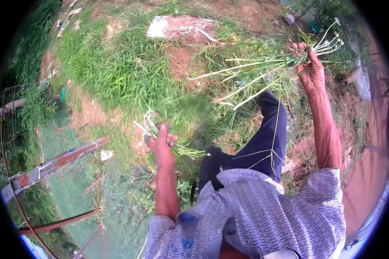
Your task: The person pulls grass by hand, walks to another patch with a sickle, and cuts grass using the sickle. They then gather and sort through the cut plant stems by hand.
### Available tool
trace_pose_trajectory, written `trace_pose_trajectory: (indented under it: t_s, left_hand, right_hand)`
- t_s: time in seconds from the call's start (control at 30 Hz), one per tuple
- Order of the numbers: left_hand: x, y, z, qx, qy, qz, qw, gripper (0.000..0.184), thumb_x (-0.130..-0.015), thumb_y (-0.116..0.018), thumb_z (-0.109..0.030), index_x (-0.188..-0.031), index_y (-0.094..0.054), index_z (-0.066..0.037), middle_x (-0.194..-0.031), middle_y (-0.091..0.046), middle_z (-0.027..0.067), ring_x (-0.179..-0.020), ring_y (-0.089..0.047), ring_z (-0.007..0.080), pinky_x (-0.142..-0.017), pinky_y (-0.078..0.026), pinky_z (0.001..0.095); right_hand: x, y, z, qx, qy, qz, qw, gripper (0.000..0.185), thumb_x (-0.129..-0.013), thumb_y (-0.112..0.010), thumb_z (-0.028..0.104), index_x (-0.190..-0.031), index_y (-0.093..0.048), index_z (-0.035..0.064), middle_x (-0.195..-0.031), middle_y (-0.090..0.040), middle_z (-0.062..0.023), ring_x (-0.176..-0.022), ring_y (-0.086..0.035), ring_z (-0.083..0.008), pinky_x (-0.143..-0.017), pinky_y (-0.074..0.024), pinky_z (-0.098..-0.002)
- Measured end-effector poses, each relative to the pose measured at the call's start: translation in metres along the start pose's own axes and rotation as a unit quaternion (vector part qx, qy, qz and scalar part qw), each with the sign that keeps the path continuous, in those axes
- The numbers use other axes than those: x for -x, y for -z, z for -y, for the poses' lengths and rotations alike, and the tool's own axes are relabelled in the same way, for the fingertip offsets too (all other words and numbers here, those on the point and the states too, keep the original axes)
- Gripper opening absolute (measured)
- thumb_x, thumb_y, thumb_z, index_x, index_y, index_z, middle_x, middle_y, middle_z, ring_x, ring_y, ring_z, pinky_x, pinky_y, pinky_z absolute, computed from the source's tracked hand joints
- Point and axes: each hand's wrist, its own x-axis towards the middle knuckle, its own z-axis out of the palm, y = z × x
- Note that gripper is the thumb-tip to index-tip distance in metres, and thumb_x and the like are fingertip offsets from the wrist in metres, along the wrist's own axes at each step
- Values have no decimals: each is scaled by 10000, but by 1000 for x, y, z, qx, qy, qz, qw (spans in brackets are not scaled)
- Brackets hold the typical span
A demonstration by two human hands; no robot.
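My right hand [310, 71] is raised at the upper right, its fingers closed around a loose bunch of long green stalks [259, 64]. Small white tips, perhaps flower heads, fan out on one side of that hand, and pale stalk ends trail to the left. Lower and to the left, my left hand [162, 144] grips a shorter bunch of green stems [183, 149] with pale white ends above the fingers. Its thumb presses along the bunch. A thin dry stalk [272, 150] with branching ends hangs over my dark trousers [270, 129].
Tall grass [116, 69] grows ahead of me. A pale slab [160, 26] lies on bare soil beyond it. To the left are a rusty pole [65, 163], a second bar [65, 221] and green netting [69, 190]. Clear plastic [361, 82] hangs at the far right.
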Motion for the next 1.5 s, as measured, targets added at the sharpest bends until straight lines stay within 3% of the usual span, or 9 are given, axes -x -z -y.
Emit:
trace_pose_trajectory:
  t_s: [0.17, 0.3, 0.33, 0.5, 0.7, 0.93, 1.03, 1.2, 1.5]
  left_hand:
    - [-4, -12, 6, -23, -26, -15, 999, 279, -871, -655, -291, -829, -551, -35, -621, -544, 46, -498, -406, 85, -508, -412, 236]
    - [-3, -28, -4, 21, -85, 123, 989, 198, -861, -670, -226, -876, -594, -44, -589, -514, -3, -448, -380, 60, -470, -377, 218]
    - [0, -37, -9, -12, -52, 110, 993, 184, -862, -662, -219, -905, -600, -52, -618, -549, 12, -461, -398, 61, -474, -375, 215]
    - [14, -58, -10, -154, -53, 162, 973, 194, -880, -623, -229, -970, -606, -58, -752, -652, 41, -556, -466, 50, -503, -372, 193]
    - [27, -68, 15, -164, -60, 216, 961, 127, -854, -627, -141, -935, -646, -45, -727, -602, -10, -611, -521, 58, -522, -423, 218]
    - [34, -47, 16, 1, 108, 285, 952, 173, -895, -614, -126, -1028, -590, -17, -787, -609, 32, -581, -556, 76, -463, -449, 211]
    - [33, -44, 15, 27, 103, 302, 947, 228, -909, -600, -185, -1034, -583, 5, -946, -661, 150, -643, -622, 137, -452, -408, 192]
    - [38, -43, 4, -16, 104, 267, 958, 263, -896, -615, -209, -1054, -566, -5, -984, -656, 180, -864, -658, 209, -470, -400, 216]
    - [49, -38, 13, -126, -14, 326, 937, 350, -783, -745, -224, -1021, -625, 4, -852, -674, 58, -697, -595, 73, -561, -461, 225]
  right_hand:
    - [26, -5, -3, -56, -11, 43, 997, 308, -953, -513, 183, -1159, -516, -46, -1051, -631, -160, -1135, -542, -302, -980, -444, -446]
    - [40, -3, -6, -135, -37, 17, 990, 306, -955, -504, 178, -1144, -520, -61, -999, -633, -144, -1036, -571, -278, -966, -450, -429]
    - [45, -11, -9, -115, -2, -56, 992, 297, -959, -495, 180, -1119, -517, -70, -891, -597, -104, -907, -563, -238, -891, -469, -393]
    - [67, -19, -18, -207, -30, -17, 978, 282, -956, -503, 190, -1059, -489, -72, -747, -445, -38, -707, -442, -163, -642, -379, -292]
    - [79, -11, -33, -215, -47, -22, 975, 273, -935, -541, 216, -1006, -509, -46, -702, -436, -9, -648, -424, -134, -638, -361, -282]
    - [82, -9, -42, -213, -30, -2, 977, 291, -914, -572, 240, -974, -521, -40, -693, -425, 1, -627, -412, -127, -643, -359, -286]
    - [80, -6, -46, -216, -33, -29, 975, 314, -900, -594, 256, -969, -518, -41, -686, -430, -2, -622, -416, -129, -638, -356, -289]
    - [76, -4, -47, -201, -27, -36, 979, 321, -899, -592, 264, -983, -503, -33, -663, -442, -13, -635, -440, -147, -647, -371, -302]
    - [65, 5, -52, -128, -13, -162, 978, 406, -987, -396, 340, -949, -500, -50, -664, -459, -28, -662, -469, -173, -656, -428, -308]
